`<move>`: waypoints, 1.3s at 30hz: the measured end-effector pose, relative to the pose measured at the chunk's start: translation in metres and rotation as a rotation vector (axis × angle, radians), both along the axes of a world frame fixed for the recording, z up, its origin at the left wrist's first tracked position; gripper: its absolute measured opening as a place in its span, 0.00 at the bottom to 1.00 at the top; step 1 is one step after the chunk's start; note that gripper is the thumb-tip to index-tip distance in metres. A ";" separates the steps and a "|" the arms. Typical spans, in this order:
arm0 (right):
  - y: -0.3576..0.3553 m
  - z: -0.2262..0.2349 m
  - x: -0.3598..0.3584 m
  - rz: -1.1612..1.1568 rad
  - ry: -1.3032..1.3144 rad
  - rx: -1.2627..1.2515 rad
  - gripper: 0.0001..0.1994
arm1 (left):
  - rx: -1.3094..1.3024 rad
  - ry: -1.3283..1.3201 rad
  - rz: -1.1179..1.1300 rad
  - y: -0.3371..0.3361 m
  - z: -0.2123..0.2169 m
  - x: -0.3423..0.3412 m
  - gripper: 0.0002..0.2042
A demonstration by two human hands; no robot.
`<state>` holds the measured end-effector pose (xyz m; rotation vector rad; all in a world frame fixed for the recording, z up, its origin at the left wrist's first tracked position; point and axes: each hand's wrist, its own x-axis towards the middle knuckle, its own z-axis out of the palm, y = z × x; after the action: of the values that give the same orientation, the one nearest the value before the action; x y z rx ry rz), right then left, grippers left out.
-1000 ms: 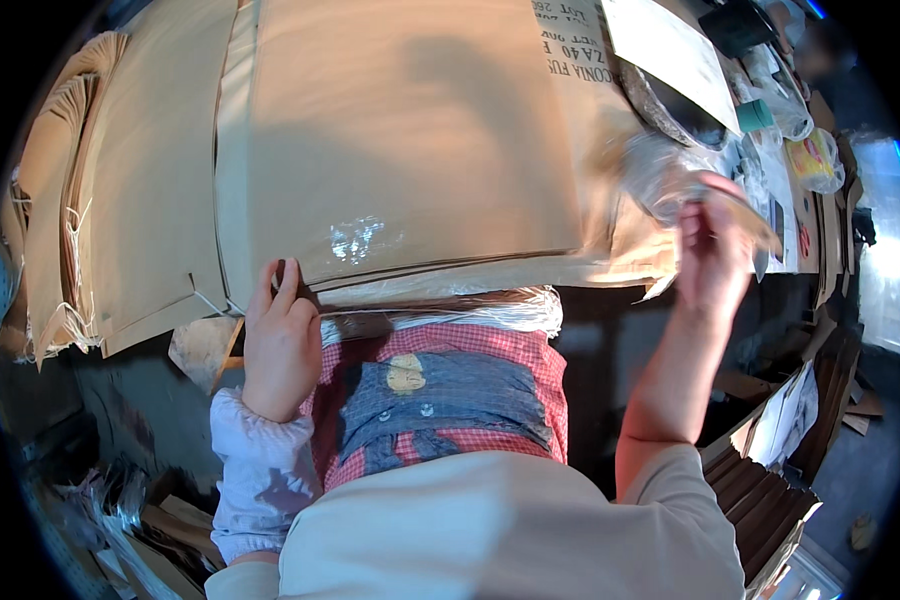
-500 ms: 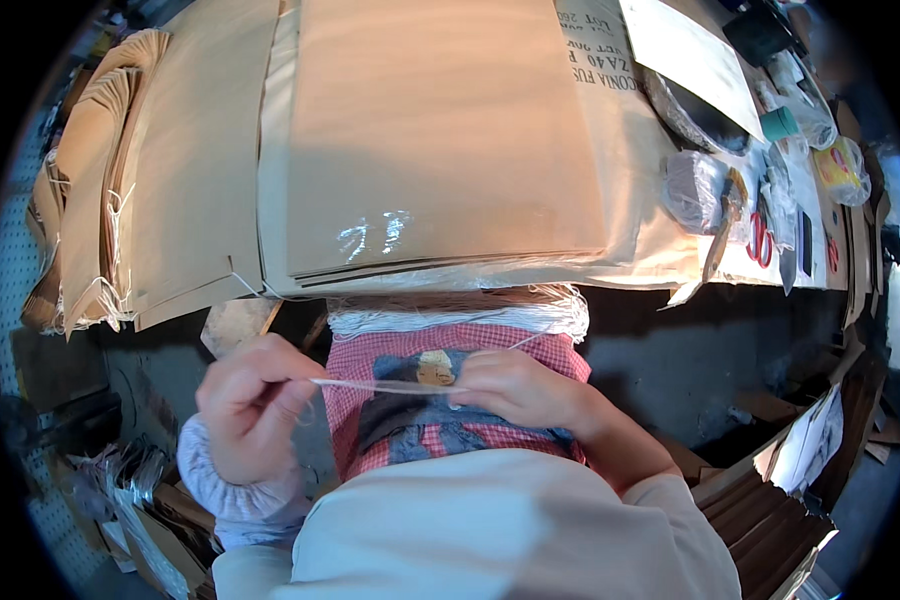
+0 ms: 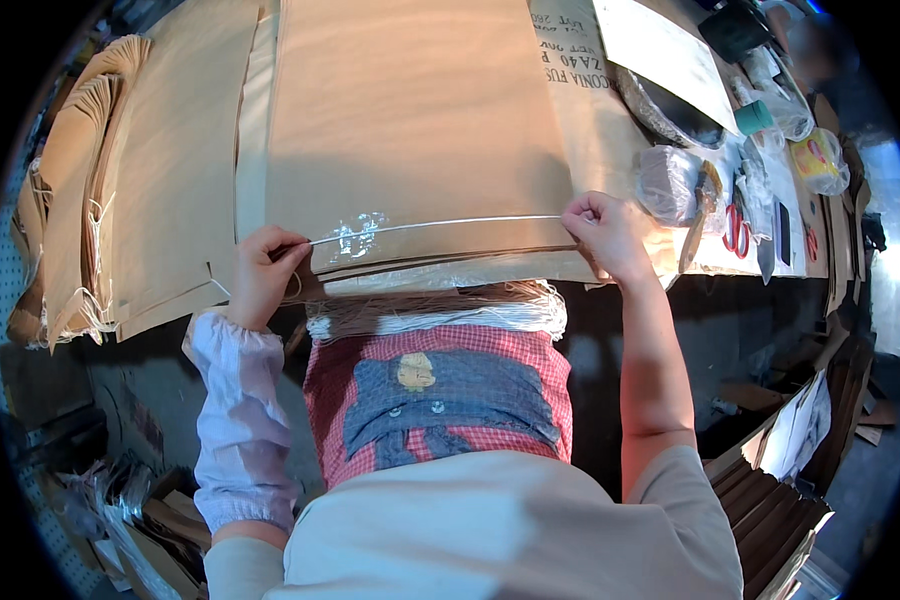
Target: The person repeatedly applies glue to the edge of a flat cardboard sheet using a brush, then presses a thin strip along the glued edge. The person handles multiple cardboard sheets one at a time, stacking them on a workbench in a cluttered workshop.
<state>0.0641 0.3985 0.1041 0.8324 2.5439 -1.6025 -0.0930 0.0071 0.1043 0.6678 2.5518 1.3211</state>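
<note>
A white string (image 3: 440, 223) is drawn taut between my two hands, over the near part of a stack of flat brown paper sheets (image 3: 410, 120). My left hand (image 3: 267, 270) pinches one end at the stack's near left corner, and a short loose tail hangs from it. My right hand (image 3: 602, 232) is closed on the other end, by the stack's right edge. Below the table edge, a bundle of white strings (image 3: 435, 320) lies across my lap at the top of a red checked apron (image 3: 320, 390). Shiny clear tape (image 3: 360, 237) shows on the top sheet beneath the string.
Folded brown paper bundles tied with string (image 3: 75, 200) lie at the left. At the right are red-handled scissors (image 3: 737, 232), a plastic-wrapped roll (image 3: 668, 185), a dark bowl-like thing (image 3: 670, 110) partly under a white sheet (image 3: 670, 55), and a green cap (image 3: 753, 117). Cardboard (image 3: 770, 530) stands lower right.
Both hands have moved forward from above my lap to over the paper stack. They have spread apart, and the string that hung short between them is now stretched long and straight.
</note>
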 end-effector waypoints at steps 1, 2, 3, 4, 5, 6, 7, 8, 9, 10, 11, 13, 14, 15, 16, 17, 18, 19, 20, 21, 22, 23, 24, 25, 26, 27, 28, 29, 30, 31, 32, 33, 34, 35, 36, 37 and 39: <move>0.001 -0.003 0.001 0.016 0.014 0.042 0.05 | -0.029 0.060 -0.009 -0.001 0.002 0.001 0.04; 0.003 -0.005 0.002 0.028 0.032 0.078 0.05 | -0.058 0.120 -0.020 -0.002 0.003 0.003 0.04; 0.004 -0.009 0.004 0.040 0.044 0.111 0.05 | -0.075 0.096 0.000 -0.004 0.002 0.006 0.03; 0.003 -0.012 0.005 0.050 0.065 0.136 0.04 | -0.092 0.078 0.022 -0.004 0.005 0.007 0.03; 0.003 -0.013 0.005 0.059 0.088 0.162 0.04 | -0.110 0.062 0.043 -0.004 0.007 0.009 0.03; 0.002 -0.013 0.006 0.062 0.081 0.123 0.04 | -0.163 0.199 0.006 -0.003 0.011 0.010 0.04; -0.003 -0.006 0.006 0.065 0.072 0.087 0.04 | -0.214 0.335 -0.031 -0.001 0.013 0.011 0.04; -0.003 -0.005 0.007 0.064 0.064 -0.015 0.04 | -0.264 0.470 -0.068 0.002 0.016 0.012 0.05; -0.003 -0.003 0.007 0.059 0.053 -0.115 0.05 | -0.301 0.555 -0.067 0.006 0.020 0.015 0.06; 0.002 -0.002 0.010 0.048 0.044 -0.281 0.08 | -0.338 0.641 -0.068 0.011 0.026 0.018 0.06; 0.006 -0.002 0.012 0.035 0.034 -0.447 0.10 | -0.374 0.727 -0.069 0.014 0.028 0.020 0.07; 0.009 -0.004 0.011 0.020 0.037 -0.474 0.09 | -0.385 0.764 -0.109 0.013 0.025 0.019 0.07; 0.009 -0.003 0.011 0.012 0.040 -0.490 0.08 | -0.392 0.782 -0.130 0.013 0.023 0.019 0.08; 0.007 -0.002 0.011 0.022 0.059 -0.415 0.07 | -0.360 0.706 -0.106 0.012 0.020 0.019 0.07; 0.001 0.002 0.007 0.032 0.080 -0.340 0.07 | -0.328 0.631 -0.081 0.011 0.016 0.020 0.06; -0.003 0.004 0.005 0.043 0.101 -0.265 0.08 | -0.297 0.556 -0.056 0.010 0.014 0.019 0.05; -0.003 -0.002 0.005 0.058 0.140 -0.144 0.08 | -0.288 0.546 -0.070 0.009 0.014 0.018 0.05; -0.004 -0.011 0.003 0.074 0.177 -0.022 0.08 | -0.279 0.535 -0.084 0.008 0.013 0.017 0.04; -0.004 -0.016 0.002 0.089 0.214 0.099 0.09 | -0.270 0.525 -0.097 0.007 0.013 0.015 0.04; -0.003 -0.019 0.003 0.103 0.222 0.149 0.09 | -0.262 0.512 -0.101 0.007 0.013 0.015 0.03; -0.004 -0.019 0.003 0.119 0.230 0.197 0.08 | -0.255 0.499 -0.102 0.007 0.013 0.014 0.03; -0.005 -0.018 0.002 0.135 0.238 0.245 0.08 | -0.248 0.485 -0.104 0.007 0.014 0.014 0.03; -0.005 -0.019 0.003 0.151 0.239 0.270 0.07 | -0.248 0.472 -0.098 0.006 0.013 0.014 0.03; -0.004 -0.018 0.002 0.168 0.242 0.297 0.06 | -0.245 0.461 -0.091 0.005 0.013 0.014 0.03; -0.003 -0.016 0.002 0.184 0.245 0.324 0.06 | -0.243 0.450 -0.084 0.005 0.013 0.014 0.03; 0.000 -0.014 0.004 0.153 0.164 0.228 0.05 | -0.240 0.454 -0.086 0.004 0.013 0.014 0.03; 0.003 -0.010 0.007 0.127 0.085 0.133 0.04 | -0.237 0.457 -0.083 0.003 0.013 0.014 0.03; 0.004 -0.006 0.008 0.110 0.039 0.030 0.04 | -0.234 0.461 -0.079 0.002 0.012 0.015 0.03; 0.005 -0.001 0.009 0.086 -0.008 -0.069 0.03 | -0.235 0.470 -0.075 0.001 0.011 0.015 0.04; 0.004 0.004 0.010 0.065 -0.023 -0.176 0.03 | -0.233 0.476 -0.078 0.001 0.010 0.014 0.04; 0.004 0.006 0.011 0.044 -0.038 -0.284 0.04 | -0.232 0.483 -0.080 0.001 0.009 0.014 0.04; 0.002 0.004 0.011 0.033 0.005 -0.328 0.05 | -0.250 0.528 -0.092 0.001 0.009 0.015 0.04; -0.001 0.001 0.010 0.019 0.048 -0.368 0.06 | -0.265 0.574 -0.104 0.003 0.011 0.014 0.05; -0.003 -0.001 0.010 0.006 0.091 -0.408 0.08 | -0.280 0.619 -0.116 0.004 0.013 0.014 0.06; -0.003 0.002 0.011 -0.020 0.089 -0.480 0.10 | -0.308 0.668 -0.129 0.008 0.016 0.016 0.07; -0.003 0.005 0.011 -0.040 0.087 -0.556 0.11 | -0.343 0.715 -0.137 0.011 0.020 0.019 0.08; -0.006 0.009 0.010 -0.065 0.078 -0.588 0.14 | -0.371 0.748 -0.157 0.010 0.019 0.022 0.10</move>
<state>0.0745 0.3922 0.1132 0.7912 1.9069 -2.2612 -0.0707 0.0171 0.1233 1.4471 3.0739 0.5659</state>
